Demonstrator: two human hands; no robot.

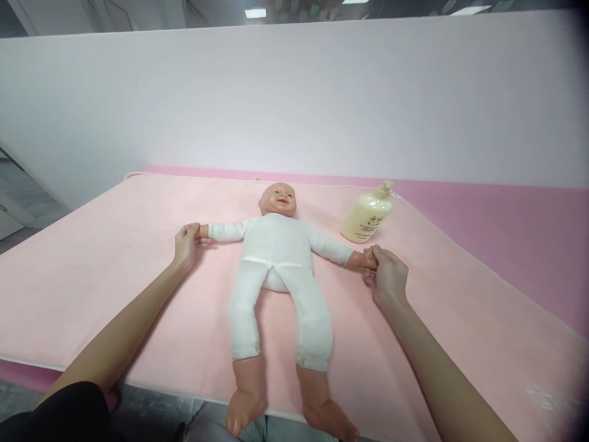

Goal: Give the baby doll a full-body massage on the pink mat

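On the pink mat [115, 245], doll [276, 258] mid-mat, feet past the near edge.

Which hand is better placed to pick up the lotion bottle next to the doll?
Probably the right hand: it holds the white-suited plastic baby doll by its hand, just in front of the cream-yellow plastic lotion bottle. The left hand is across the doll.

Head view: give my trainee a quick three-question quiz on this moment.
1. True or false: the doll lies face down on the pink mat.
2. What does the left hand hold? A) bottle B) the doll's hand C) the doll's foot
3. Which hand is nearer the cream bottle?

Key:
1. False, face up.
2. B.
3. The right hand, pinching the doll's other hand.
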